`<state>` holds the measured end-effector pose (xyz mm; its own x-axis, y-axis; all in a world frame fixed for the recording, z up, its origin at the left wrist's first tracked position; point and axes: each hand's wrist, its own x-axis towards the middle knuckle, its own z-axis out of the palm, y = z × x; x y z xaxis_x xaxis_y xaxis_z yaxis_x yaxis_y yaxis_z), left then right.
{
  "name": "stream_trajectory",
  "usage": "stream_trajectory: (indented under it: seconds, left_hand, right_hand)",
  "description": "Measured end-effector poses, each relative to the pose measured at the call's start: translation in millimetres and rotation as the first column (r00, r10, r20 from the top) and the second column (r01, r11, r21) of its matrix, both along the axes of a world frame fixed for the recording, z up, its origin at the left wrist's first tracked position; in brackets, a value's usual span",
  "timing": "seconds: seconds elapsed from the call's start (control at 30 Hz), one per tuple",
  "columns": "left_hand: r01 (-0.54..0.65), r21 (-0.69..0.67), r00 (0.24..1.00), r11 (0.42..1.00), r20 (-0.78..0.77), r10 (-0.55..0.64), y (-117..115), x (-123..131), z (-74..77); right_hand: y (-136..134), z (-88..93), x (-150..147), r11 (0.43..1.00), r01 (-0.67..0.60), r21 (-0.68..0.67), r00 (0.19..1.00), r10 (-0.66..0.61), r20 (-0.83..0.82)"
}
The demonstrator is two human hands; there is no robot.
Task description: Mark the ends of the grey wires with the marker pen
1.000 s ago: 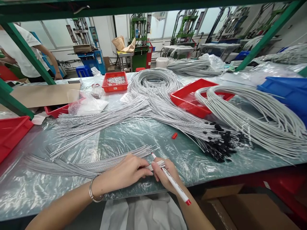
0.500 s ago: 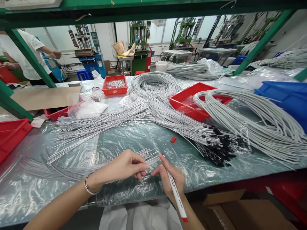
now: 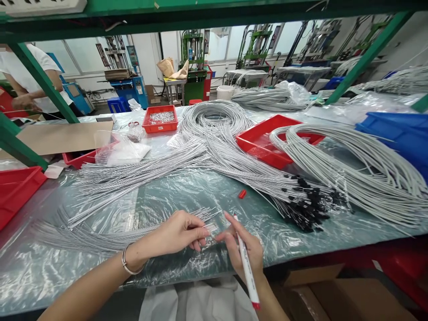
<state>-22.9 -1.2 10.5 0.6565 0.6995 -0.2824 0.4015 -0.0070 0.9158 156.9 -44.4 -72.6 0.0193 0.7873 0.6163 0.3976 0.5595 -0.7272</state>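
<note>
My left hand point(image 3: 179, 232) pinches the ends of a flat bundle of thin grey wires point(image 3: 100, 238) that fans out leftward over the plastic-covered table point(image 3: 187, 196). My right hand point(image 3: 242, 249) sits just right of it, holding a white marker with a red end point(image 3: 246, 267) along the palm, its thumb and forefinger touching the same wire ends. The marker's red cap point(image 3: 242, 194) lies on the table beyond my hands. A silver bracelet point(image 3: 129, 263) is on my left wrist.
Larger grey wire bundles point(image 3: 140, 171) and cables with black ends point(image 3: 307, 207) cover the table. Red trays point(image 3: 267, 140), a small red tray of metal parts point(image 3: 160, 118), a blue bin point(image 3: 397, 129) and cardboard point(image 3: 60, 133) stand around. A person in white point(image 3: 23, 84) works at far left. Green shelf posts point(image 3: 40, 80) frame the table.
My right hand turned the marker from slanting right to nearly upright and slid slightly right. The left hand's pinch on the wire ends stayed. The person at far left lowered an arm.
</note>
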Motion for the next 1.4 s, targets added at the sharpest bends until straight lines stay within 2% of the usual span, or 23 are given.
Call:
stream_trajectory:
  seconds: [0.1, 0.2, 0.3, 0.37, 0.43, 0.47, 0.53, 0.6, 0.67, 0.77, 0.93, 1.03, 1.1, 1.17, 1.23, 1.27, 1.33, 1.4]
  left_hand:
    - [0.067, 0.005, 0.997, 0.998, -0.044, -0.067, -3, 1, 4.6]
    - [0.170, 0.043, 0.978, 0.985, -0.127, -0.163, -6, 3, 9.8]
    - [0.236, 0.136, 0.957, 0.962, -0.205, -0.205, -11, 4, 11.7]
    - [0.238, 0.290, 0.948, 0.927, -0.276, -0.157, -15, 4, 10.9]
    - [0.240, 0.445, 0.936, 0.863, -0.340, -0.085, -19, 4, 9.7]
    - [0.250, 0.491, 0.930, 0.835, -0.361, -0.066, -21, 4, 9.4]
    - [0.279, 0.506, 0.925, 0.816, -0.371, -0.086, -21, 5, 9.9]
    - [0.290, 0.458, 0.931, 0.840, -0.337, -0.138, -18, 5, 11.7]
    - [0.272, 0.360, 0.944, 0.892, -0.280, -0.175, -13, 4, 14.1]
    - [0.225, 0.216, 0.961, 0.950, -0.209, -0.181, -5, 2, 17.2]
    - [0.201, 0.135, 0.971, 0.970, -0.159, -0.178, 0, 2, 20.4]
    - [0.189, 0.126, 0.975, 0.974, -0.144, -0.170, -1, 3, 15.7]
    - [0.188, 0.091, 0.974, 0.978, -0.142, -0.174, 0, 4, 5.4]
    - [0.214, 0.023, 0.968, 0.977, -0.141, -0.208, 1, 6, -10.9]
    - [0.243, -0.058, 0.958, 0.968, -0.142, -0.248, 4, 8, -29.9]
    - [0.247, -0.099, 0.956, 0.964, -0.139, -0.260, 6, 9, -38.9]
    - [0.252, -0.164, 0.953, 0.954, -0.126, -0.274, 9, 11, -52.8]
    - [0.263, -0.204, 0.951, 0.943, -0.108, -0.289, 13, 12, -59.4]
  right_hand:
    - [2, 6.7, 5, 0.956, -0.172, -0.238, 0.985, 0.172, -0.023]
    - [3, 12.8, 3, 0.886, -0.297, -0.355, 0.949, 0.315, -0.007]
    - [3, 14.1, -1, 0.903, -0.264, -0.338, 0.951, 0.303, 0.065]
    - [3, 12.7, -2, 0.926, -0.215, -0.310, 0.959, 0.260, 0.112]
    - [3, 10.8, -3, 0.945, -0.167, -0.281, 0.963, 0.217, 0.157]
    - [3, 9.9, -3, 0.953, -0.153, -0.261, 0.964, 0.202, 0.175]
    - [3, 8.1, -1, 0.965, -0.139, -0.221, 0.965, 0.182, 0.189]
    - [1, 5.8, 0, 0.972, -0.122, -0.200, 0.977, 0.153, 0.149]
    - [-3, 2.3, 1, 0.976, -0.096, -0.197, 0.993, 0.108, 0.052]
    - [-10, -5.0, -4, 0.989, -0.068, -0.133, 0.996, 0.060, -0.060]
    - [-20, -11.9, -21, 0.998, 0.011, 0.058, 1.000, -0.011, 0.000]
    - [-20, -11.7, -15, 0.996, 0.022, 0.088, 0.996, -0.029, 0.082]
    - [-19, -12.7, -3, 1.000, 0.018, 0.011, 0.999, -0.018, 0.030]
    - [-19, -15.7, 10, 0.995, 0.032, -0.094, 0.982, -0.049, -0.183]
    - [-20, -20.0, 20, 0.982, 0.039, -0.186, 0.926, -0.106, -0.363]
    - [-21, -22.2, 23, 0.973, 0.028, -0.227, 0.915, -0.117, -0.386]
    - [-24, -26.3, 23, 0.946, -0.019, -0.324, 0.945, -0.089, -0.316]
    - [-26, -28.9, 21, 0.912, -0.046, -0.408, 0.973, -0.052, -0.226]
